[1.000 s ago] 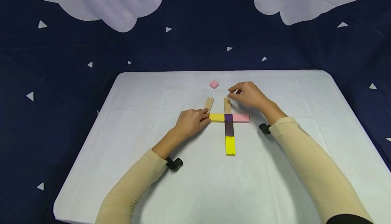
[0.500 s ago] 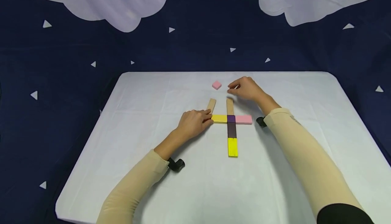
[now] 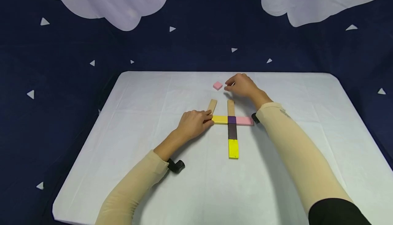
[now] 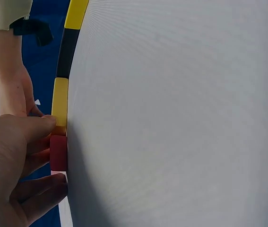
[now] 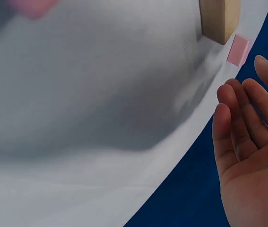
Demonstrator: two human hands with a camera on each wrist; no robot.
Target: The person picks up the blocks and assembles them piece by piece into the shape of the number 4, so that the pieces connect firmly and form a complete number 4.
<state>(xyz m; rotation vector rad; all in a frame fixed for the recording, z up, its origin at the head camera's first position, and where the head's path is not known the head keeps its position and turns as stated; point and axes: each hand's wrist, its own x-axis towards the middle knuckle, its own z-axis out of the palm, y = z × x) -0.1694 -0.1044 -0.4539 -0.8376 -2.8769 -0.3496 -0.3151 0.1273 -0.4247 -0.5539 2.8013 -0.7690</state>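
My left hand (image 3: 193,124) rests at the left end of a row of flat wooden blocks. In the left wrist view its thumb lies on a yellow block (image 4: 60,99) and its fingers bend round a red block (image 4: 58,153), which the hand hides in the head view. Beyond the row, my right hand (image 3: 241,85) hovers with loosely bent fingers, holding nothing. A small pink block (image 3: 217,86) lies just left of its fingertips, apart from them. Its fingers appear relaxed in the right wrist view, near that pink block (image 5: 238,50).
A purple block (image 3: 232,119) joins a yellow block (image 3: 219,119) and a longer pink block (image 3: 244,121). Dark (image 3: 232,131) and yellow blocks (image 3: 233,149) extend towards me. Two plain wood pieces, one slanted (image 3: 212,105) and one straight (image 3: 231,108), point away on the white-covered table (image 3: 138,191).
My right hand has moved left and farther from me, closing in on the small pink block. The left hand keeps its place at the row's end, and the blocks look unmoved.
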